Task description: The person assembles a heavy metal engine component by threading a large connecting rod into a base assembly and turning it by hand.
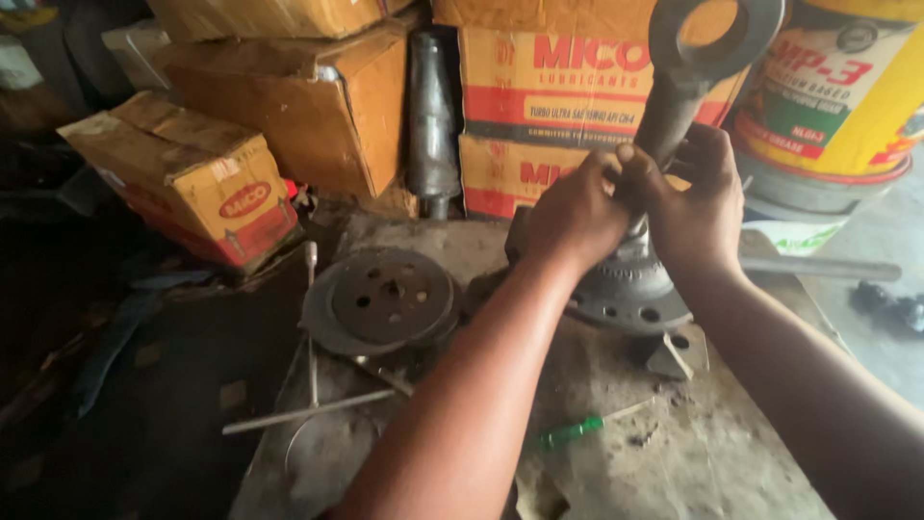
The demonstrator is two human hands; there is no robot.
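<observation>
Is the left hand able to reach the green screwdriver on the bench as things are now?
Probably yes. The green screwdriver lies bare on the bench, nothing over it, just below the left hand. But that hand now grips the dark metal shaft and must release first.

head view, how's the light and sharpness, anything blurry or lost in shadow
Head view: daylight falls from the right, brightening the yellow bucket; the left floor sinks into deep shadow. The left hand and right hand on the metal shaft look slightly soft, and the perforated disc reads dim but legible.
</observation>
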